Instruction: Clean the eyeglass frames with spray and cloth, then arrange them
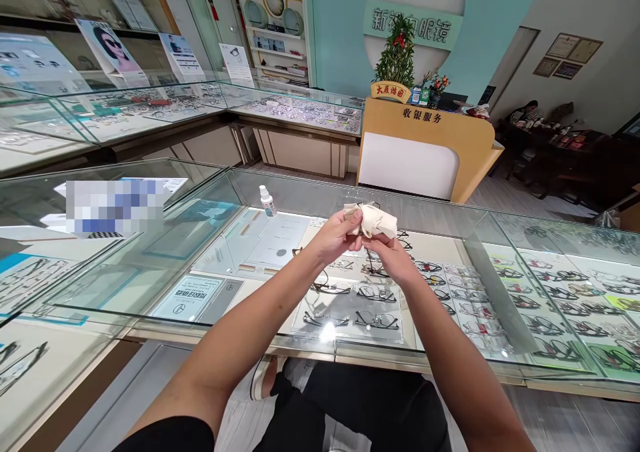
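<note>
A crumpled cream cleaning cloth (377, 221) is bunched between my two hands above the glass counter. My left hand (341, 232) is closed, its thumb pressing the cloth's left end. Just beside it, my right hand (389, 253) pinches the cloth from below with curled fingers. A thin dark eyeglass rim (371, 205) shows behind the cloth; whether my fingers hold it too is hidden. To the left of my hands, a small white spray bottle (268, 203) stands upright on the glass top. Beneath the glass lie several pairs of eyeglasses (377, 320).
The glass display counter (330, 351) spans the space before my lap. More eyeglasses (553, 349) fill its right section; printed cards (189, 297) lie inside at left. Beyond an aisle stand another showcase (295, 115) and a wooden cashier desk (475, 139). A person (523, 111) sits far right.
</note>
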### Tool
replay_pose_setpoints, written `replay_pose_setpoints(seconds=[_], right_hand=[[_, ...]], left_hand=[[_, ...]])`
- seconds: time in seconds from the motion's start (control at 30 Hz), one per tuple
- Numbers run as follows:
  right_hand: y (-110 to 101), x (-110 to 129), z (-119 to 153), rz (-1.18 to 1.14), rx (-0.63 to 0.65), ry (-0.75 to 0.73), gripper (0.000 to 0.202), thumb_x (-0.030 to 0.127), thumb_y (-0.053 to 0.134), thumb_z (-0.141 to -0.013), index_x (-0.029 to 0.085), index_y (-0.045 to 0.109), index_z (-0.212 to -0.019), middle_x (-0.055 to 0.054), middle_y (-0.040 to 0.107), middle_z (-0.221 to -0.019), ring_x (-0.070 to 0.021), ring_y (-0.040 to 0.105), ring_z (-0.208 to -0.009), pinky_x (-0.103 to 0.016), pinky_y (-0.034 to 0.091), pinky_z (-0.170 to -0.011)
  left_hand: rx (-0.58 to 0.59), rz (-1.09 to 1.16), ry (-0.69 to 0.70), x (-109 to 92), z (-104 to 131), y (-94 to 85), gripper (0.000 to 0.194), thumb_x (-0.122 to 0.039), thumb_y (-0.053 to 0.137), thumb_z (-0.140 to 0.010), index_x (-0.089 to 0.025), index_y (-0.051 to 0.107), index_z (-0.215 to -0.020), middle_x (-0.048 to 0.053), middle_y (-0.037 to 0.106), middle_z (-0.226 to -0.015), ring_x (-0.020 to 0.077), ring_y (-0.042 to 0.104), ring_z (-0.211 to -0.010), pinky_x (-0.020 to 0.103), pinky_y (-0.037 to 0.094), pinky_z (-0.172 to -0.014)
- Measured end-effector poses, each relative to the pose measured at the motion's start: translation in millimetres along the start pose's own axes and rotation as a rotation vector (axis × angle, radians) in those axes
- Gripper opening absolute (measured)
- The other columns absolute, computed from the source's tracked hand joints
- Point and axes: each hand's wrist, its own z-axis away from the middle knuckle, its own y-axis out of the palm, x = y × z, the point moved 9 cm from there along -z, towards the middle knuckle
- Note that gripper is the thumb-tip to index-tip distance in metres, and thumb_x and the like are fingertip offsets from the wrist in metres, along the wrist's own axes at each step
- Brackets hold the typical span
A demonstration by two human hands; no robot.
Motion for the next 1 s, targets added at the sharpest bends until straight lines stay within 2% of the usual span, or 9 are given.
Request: replay_pose_setpoints(seconds=[0.17,0.33,0.47,0.63,0.9,1.0], right_hand=[[-2.6,4.7,-0.4,0.033,-0.014,-0.019,0.028,0.052,0.072,-0.087,0.025,0.073,-0.078,-0.003,0.076,-0.091,-0.0254,0.067,-0.103,-0.041,0.047,-0.111],[-2.6,5.4,-1.8,-0.03,0.029,-0.057,0.032,0.052,0.069,-0.094,0.024,0.076,-0.08,-0.004,0.076,-0.09,-0.0243,0.068,-0.1,-0.04,0.046,-0.109],[-3.1,6.8,-1.3,-0.043,0.039,-0.075,0.031,0.05,0.069,-0.095,0.024,0.077,-0.08,-0.004,0.076,-0.09,-0.0239,0.068,-0.099,-0.039,0.047,-0.106],[-6.0,3.9,-0.6,-0.001,0.022,-0.06,0.032,0.051,0.065,-0.096,0.024,0.076,-0.082,-0.005,0.077,-0.094,-0.0247,0.069,-0.103,-0.04,0.047,-0.108],[-7.6,0.3,-2.3,0.009,0.017,-0.062,0.033,0.053,0.065,-0.094,0.025,0.078,-0.082,-0.005,0.078,-0.093,-0.0258,0.069,-0.105,-0.041,0.046,-0.11],[-6.3,1.1,-2.8,0.035,0.013,-0.043,0.035,0.055,0.066,-0.092,0.024,0.077,-0.079,-0.006,0.077,-0.091,-0.0266,0.069,-0.105,-0.042,0.046,-0.111]], left_hand=[[-0.039,0.004,0.024,-5.2,1.8,1.5,0.056,-0.069,0.08,-0.086,-0.018,0.06,-0.09,-0.001,0.062,-0.06,0.0108,0.053,-0.046,0.025,0.039,-0.051],[0.004,0.039,-0.007,-11.2,5.1,8.9,0.055,-0.071,0.07,-0.093,-0.016,0.063,-0.098,0.003,0.063,-0.066,0.0139,0.056,-0.055,0.028,0.044,-0.059],[-0.011,0.035,0.019,-14.9,6.1,10.3,0.05,-0.062,0.079,-0.091,-0.016,0.062,-0.101,0.0,0.061,-0.065,0.0133,0.056,-0.055,0.028,0.043,-0.059],[-0.032,0.039,0.019,-18.6,7.6,12.6,0.048,-0.054,0.087,-0.086,-0.016,0.061,-0.099,0.003,0.066,-0.072,0.0133,0.059,-0.057,0.026,0.039,-0.055],[0.075,0.006,-0.001,-21.1,6.8,13.6,0.046,-0.046,0.093,-0.08,-0.012,0.066,-0.095,0.003,0.065,-0.066,0.0119,0.057,-0.056,0.028,0.04,-0.06],[0.036,0.005,0.021,-20.8,6.3,11.6,0.049,-0.046,0.095,-0.077,-0.012,0.065,-0.097,0.002,0.065,-0.069,0.012,0.058,-0.056,0.027,0.039,-0.056]])
